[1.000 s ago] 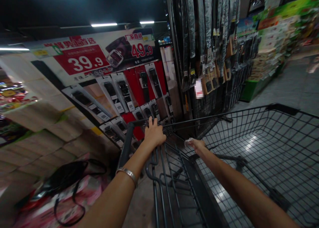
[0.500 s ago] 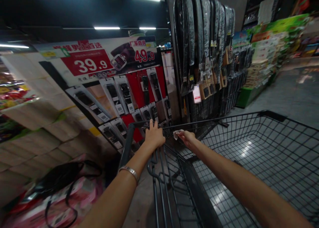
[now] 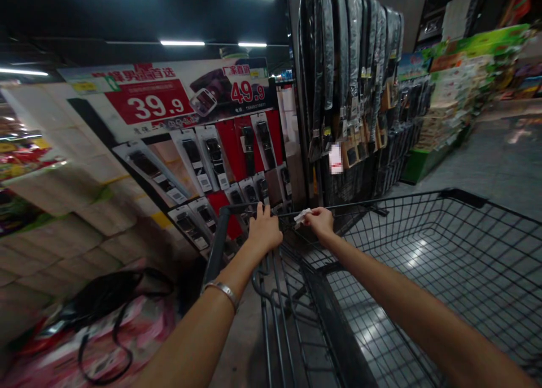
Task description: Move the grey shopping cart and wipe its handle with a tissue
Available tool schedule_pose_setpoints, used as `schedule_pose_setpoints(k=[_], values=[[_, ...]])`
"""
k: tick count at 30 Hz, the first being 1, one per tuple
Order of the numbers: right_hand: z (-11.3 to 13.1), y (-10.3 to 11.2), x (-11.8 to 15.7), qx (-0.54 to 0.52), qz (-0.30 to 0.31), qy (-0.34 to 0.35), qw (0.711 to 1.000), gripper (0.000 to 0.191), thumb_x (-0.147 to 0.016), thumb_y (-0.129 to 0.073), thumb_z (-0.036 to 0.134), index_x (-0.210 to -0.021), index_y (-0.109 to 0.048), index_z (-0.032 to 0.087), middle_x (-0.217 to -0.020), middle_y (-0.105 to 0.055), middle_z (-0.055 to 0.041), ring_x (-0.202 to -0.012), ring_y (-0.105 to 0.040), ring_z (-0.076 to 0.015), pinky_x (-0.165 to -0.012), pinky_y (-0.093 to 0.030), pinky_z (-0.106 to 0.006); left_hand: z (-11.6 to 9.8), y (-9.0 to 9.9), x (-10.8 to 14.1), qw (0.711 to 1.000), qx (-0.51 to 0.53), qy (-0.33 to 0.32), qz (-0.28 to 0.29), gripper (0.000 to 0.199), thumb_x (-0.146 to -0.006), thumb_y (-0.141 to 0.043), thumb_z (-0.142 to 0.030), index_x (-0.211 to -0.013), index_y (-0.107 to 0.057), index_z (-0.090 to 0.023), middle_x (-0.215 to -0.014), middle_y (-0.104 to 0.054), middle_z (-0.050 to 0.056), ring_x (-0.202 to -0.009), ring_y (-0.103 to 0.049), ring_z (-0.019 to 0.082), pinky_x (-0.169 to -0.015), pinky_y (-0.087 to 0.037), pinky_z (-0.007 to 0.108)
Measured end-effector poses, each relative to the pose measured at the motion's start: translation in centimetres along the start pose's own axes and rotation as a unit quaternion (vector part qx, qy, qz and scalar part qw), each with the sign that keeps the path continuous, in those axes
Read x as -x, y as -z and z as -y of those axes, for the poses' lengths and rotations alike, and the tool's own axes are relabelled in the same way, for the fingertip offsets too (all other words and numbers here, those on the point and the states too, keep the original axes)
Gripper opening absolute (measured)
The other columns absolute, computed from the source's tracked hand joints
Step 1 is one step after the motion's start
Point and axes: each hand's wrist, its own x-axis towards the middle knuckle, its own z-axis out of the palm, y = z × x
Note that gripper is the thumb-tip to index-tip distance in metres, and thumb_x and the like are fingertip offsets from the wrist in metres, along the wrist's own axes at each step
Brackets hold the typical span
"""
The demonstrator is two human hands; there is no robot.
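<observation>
A dark wire shopping cart (image 3: 330, 314) stands in front of me, with its rim running across the view. My left hand (image 3: 265, 230) lies on the rim near the cart's left corner, two fingers stretched forward over the bar; a silver bracelet (image 3: 223, 289) circles that wrist. To its right, my right hand (image 3: 320, 222) pinches a crumpled white tissue (image 3: 302, 217) between thumb and fingers. The tissue is at the cart's rim; whether it touches the bar I cannot tell.
Ahead stands a rack of packaged belts (image 3: 214, 156) under a price sign (image 3: 156, 103). More plastic-wrapped belts (image 3: 353, 55) hang to its right. Low at left, a black bag (image 3: 99, 297) rests on pink packages (image 3: 139, 337). Stacked goods (image 3: 444, 100) line the tiled floor (image 3: 499, 151) at right.
My right hand has shifted slightly up and turned, and the tissue in it points more to the left. My left hand stays on the rim.
</observation>
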Motion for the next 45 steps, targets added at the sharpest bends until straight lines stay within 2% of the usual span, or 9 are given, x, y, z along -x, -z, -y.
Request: schedule_pose_setpoints(k=[3,6,10,17,29,34,37,42,45], values=[[-2.1,0.4,-0.1,0.044,-0.035,0.016,0.998,0.006,-0.049,-0.061,0.014,-0.054,-0.059,0.018,-0.046,-0.057,0.0036,-0.049,-0.056,-0.0140,-0.045,-0.040,-0.021,0.0,-0.2,-0.2,1.000,-0.009,-0.002,-0.002,0.043,-0.081,-0.050,-0.032,-0.119,-0.058,-0.015,-0.154,-0.024,0.015,-0.142,-0.021,0.031,-0.104,-0.038,0.049],[-3.9,0.4,-0.5,0.029,-0.069,0.001,0.997,0.006,-0.050,-0.062,0.018,-0.055,-0.058,0.018,-0.048,-0.058,0.0029,-0.050,-0.057,-0.0152,-0.047,-0.042,-0.022,0.1,-0.4,-0.4,1.000,-0.004,-0.002,0.000,0.042,-0.081,-0.049,-0.032,-0.118,-0.059,-0.015,-0.153,-0.024,0.015,-0.136,-0.033,0.029,-0.102,-0.041,0.046],[-5.8,0.3,-1.2,0.003,-0.091,-0.013,0.996,0.007,-0.051,-0.063,0.019,-0.056,-0.057,0.019,-0.049,-0.059,0.0023,-0.052,-0.059,-0.0159,-0.046,-0.044,-0.022,0.0,-0.4,-0.6,1.000,-0.005,-0.004,-0.002,0.043,-0.081,-0.050,-0.034,-0.117,-0.059,-0.014,-0.153,-0.025,0.017,-0.135,-0.033,0.030,-0.101,-0.042,0.045],[-9.1,2.1,-1.8,-0.080,-0.132,-0.125,0.980,0.016,-0.049,-0.063,0.007,-0.054,-0.052,0.019,-0.040,-0.052,0.0066,-0.040,-0.054,-0.0130,-0.041,-0.046,-0.021,-0.3,-0.4,-0.6,1.000,-0.029,0.001,0.001,0.042,-0.081,-0.050,-0.035,-0.118,-0.058,-0.016,-0.153,-0.025,0.015,-0.134,-0.034,0.029,-0.100,-0.043,0.042],[-13.0,5.6,-2.3,-0.036,-0.201,-0.216,0.955,0.023,-0.053,-0.062,0.002,-0.052,-0.047,0.019,-0.039,-0.048,0.0067,-0.038,-0.052,-0.0113,-0.037,-0.042,-0.019,-0.5,-0.4,-1.0,0.999,-0.042,-0.002,0.001,0.042,-0.081,-0.052,-0.036,-0.117,-0.059,-0.015,-0.151,-0.027,0.016,-0.131,-0.036,0.031,-0.099,-0.043,0.044],[-13.5,7.5,-2.9,-0.012,-0.237,-0.240,0.942,0.022,-0.053,-0.059,0.001,-0.053,-0.047,0.020,-0.041,-0.045,0.0070,-0.042,-0.052,-0.0118,-0.035,-0.038,-0.018,-0.4,-0.3,-1.0,0.999,-0.044,-0.002,0.006,0.042,-0.082,-0.052,-0.035,-0.118,-0.059,-0.015,-0.151,-0.026,0.017,-0.131,-0.036,0.031,-0.099,-0.042,0.044],[-13.1,7.5,-3.8,-0.026,-0.235,-0.235,0.943,0.023,-0.052,-0.056,-0.001,-0.057,-0.047,0.019,-0.044,-0.046,0.0075,-0.045,-0.053,-0.0113,-0.038,-0.040,-0.017,-0.4,-0.4,-1.0,0.999,-0.046,-0.006,0.000,0.042,-0.082,-0.051,-0.036,-0.118,-0.059,-0.014,-0.150,-0.027,0.017,-0.130,-0.037,0.031,-0.098,-0.043,0.045],[-11.9,6.4,-4.7,-0.066,-0.186,-0.200,0.960,0.026,-0.048,-0.056,-0.001,-0.055,-0.043,0.020,-0.041,-0.047,0.0072,-0.043,-0.051,-0.0112,-0.039,-0.043,-0.019,-0.4,-0.5,-1.0,0.999,-0.037,-0.004,-0.001,0.043,-0.082,-0.050,-0.038,-0.118,-0.059,-0.015,-0.152,-0.026,0.017,-0.130,-0.036,0.032,-0.098,-0.042,0.046],[-11.1,6.2,-4.7,-0.079,-0.138,-0.139,0.977,0.026,-0.047,-0.055,0.000,-0.051,-0.040,0.021,-0.037,-0.045,0.0075,-0.039,-0.049,-0.0112,-0.038,-0.044,-0.020,-0.4,-0.5,-0.9,1.000,-0.028,-0.005,-0.003,0.044,-0.081,-0.051,-0.036,-0.118,-0.059,-0.014,-0.151,-0.026,0.018,-0.130,-0.036,0.033,-0.098,-0.042,0.047]])
